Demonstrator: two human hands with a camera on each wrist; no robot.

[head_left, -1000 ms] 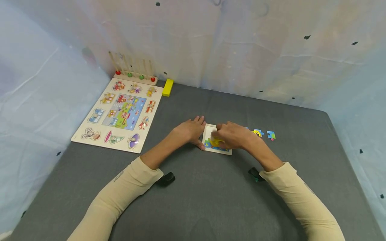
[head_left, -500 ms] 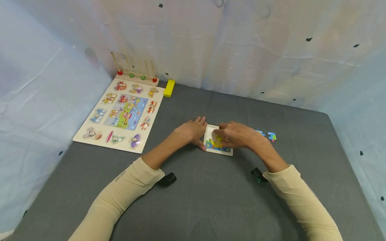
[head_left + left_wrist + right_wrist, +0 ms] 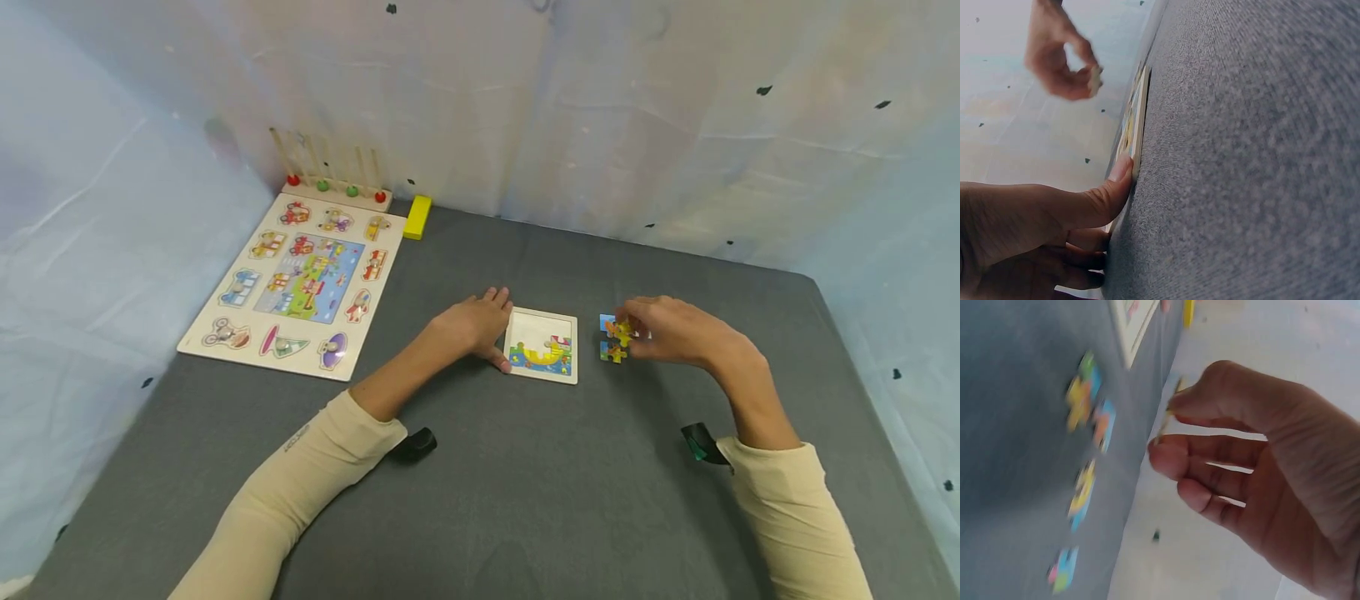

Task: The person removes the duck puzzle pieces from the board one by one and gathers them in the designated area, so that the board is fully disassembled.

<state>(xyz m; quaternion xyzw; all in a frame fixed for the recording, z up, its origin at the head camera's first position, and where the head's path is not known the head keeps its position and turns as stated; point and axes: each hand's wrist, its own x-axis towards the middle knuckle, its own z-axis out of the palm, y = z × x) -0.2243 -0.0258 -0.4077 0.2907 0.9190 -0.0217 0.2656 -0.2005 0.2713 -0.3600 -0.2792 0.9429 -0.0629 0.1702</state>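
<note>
A: How do the hands stand?
B: Left hand (image 3: 476,327): spread wide, thumb on the edge of the frame (image 3: 538,325). Right hand (image 3: 671,333): narrowed to a pinch on one piece (image 3: 1165,425), above the bench (image 3: 465,500).

A: What could fail, and why?
B: If the left thumb lifts or pushes unevenly, the frame may slide as a piece is pressed in. Only fingertips hold the thin piece; a slip would likely drop it among the loose pieces (image 3: 609,352) below the right hand. Brought in wrongly turned, its tabs could jam and lift the seated pieces (image 3: 551,360).

A: Counts, near to far?
B: Frame: one, touching the left hand; seated pieces too small to count surely. Held piece: one. Loose pieces: four discernible, blurred, beneath and beside the right hand. Beyond the left hand, to its left: board (image 3: 356,335), one, with ten border shapes (image 3: 225,335) around one picture (image 3: 311,279); yellow block (image 3: 417,218), one; farthest, rack (image 3: 337,200), one, with four beads (image 3: 352,192), two red, two green.
</note>
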